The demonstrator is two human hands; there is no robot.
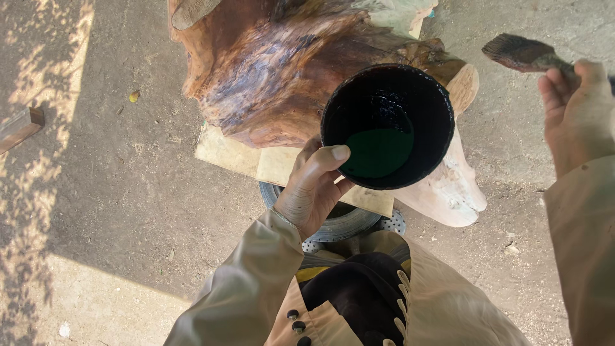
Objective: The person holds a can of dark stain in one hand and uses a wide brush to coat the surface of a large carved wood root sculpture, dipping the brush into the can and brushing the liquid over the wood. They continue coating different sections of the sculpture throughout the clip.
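— Two hands busy? 
— Yes. The left hand [314, 189] grips the round black bowl of dark liquid [387, 126] by its rim, over the gnarled reddish-brown wood stump [269, 77]; the right hand [576, 109] is closed on a dark-bristled brush [522, 53], raised well to the side.
— How far along?
— Much of the stump looks dark and glossy; its pale lower end [448, 186] seems uncoated.

An outdoor woodworking yard. A big raw tree stump [288, 70] sits on boards [269, 163] over a tyre [339, 221]. Bare concrete ground [115, 192] lies in dappled sunlight.
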